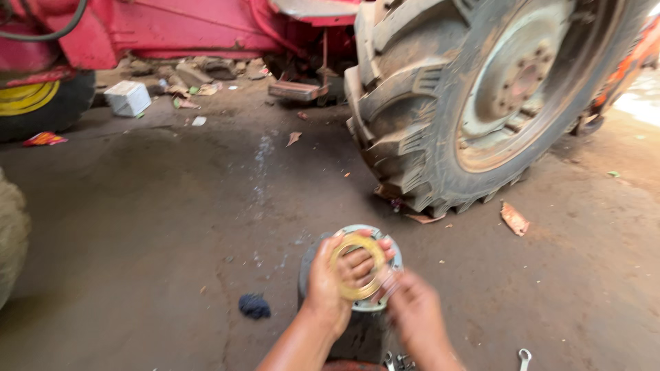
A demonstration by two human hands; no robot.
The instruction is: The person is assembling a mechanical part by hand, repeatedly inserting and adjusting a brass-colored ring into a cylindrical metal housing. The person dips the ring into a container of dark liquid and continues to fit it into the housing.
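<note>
On the far left, part of a yellow-rimmed tyre (31, 103) is showing under the red tractor body (172, 27), and a pale block (128, 97) is lying among rubble on the dirt floor (172, 227). Nearer, a dark rag (254, 306) is lying on the floor, just left of the work.

In the near middle, a dark cylindrical housing (357, 333) is standing upright on the floor with a grey round flange (395, 257) on its top. The left hand (330, 285) is holding a thin yellowish ring gasket (357, 267) over that flange; its fingers (368, 257) are curling through the ring's opening and pinching its left side, so they are closed on the gasket rather than spread. The ring is looking tilted and lifted off the flange, not lying flat, so judging from this the gasket is only being offered up: seating and aligning it are left to do, and no bolts are showing in the flange.

The right hand (416, 316) is blurring with motion just right of the ring, near its lower right edge. Whether its fingers are touching or gripping the gasket cannot be told.

Near the bottom edge, small metal parts (399, 361) and a spanner end (524, 357) are lying on the floor. Far right, the big muddy tractor tyre (481, 103) is standing well apart.
</note>
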